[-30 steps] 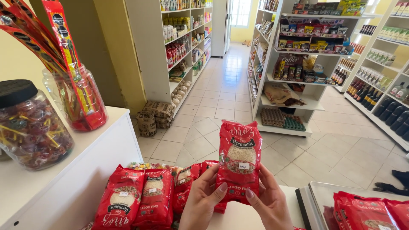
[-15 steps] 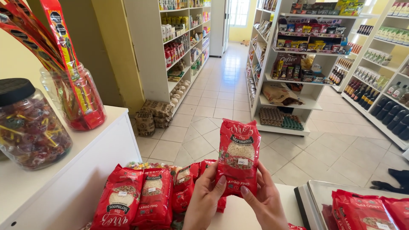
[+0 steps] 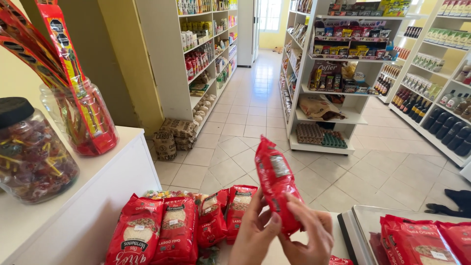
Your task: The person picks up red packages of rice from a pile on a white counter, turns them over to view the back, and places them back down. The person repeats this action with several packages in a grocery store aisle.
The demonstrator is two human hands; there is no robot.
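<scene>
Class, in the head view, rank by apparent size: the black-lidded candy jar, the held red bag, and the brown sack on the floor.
1. Candy jar, though nearness to the camera inflates it.
2. Held red bag.
3. Brown sack, farther off.

Bag in my hands: glossy, crinkled red plastic. Jar: clear plastic, matt black lid. Counter: smooth white laminate. Floor: shiny tile.

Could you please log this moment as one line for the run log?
left hand: holds red bag | right hand: holds same bag, upright, edge-on | below: red bags row | white counter
</scene>
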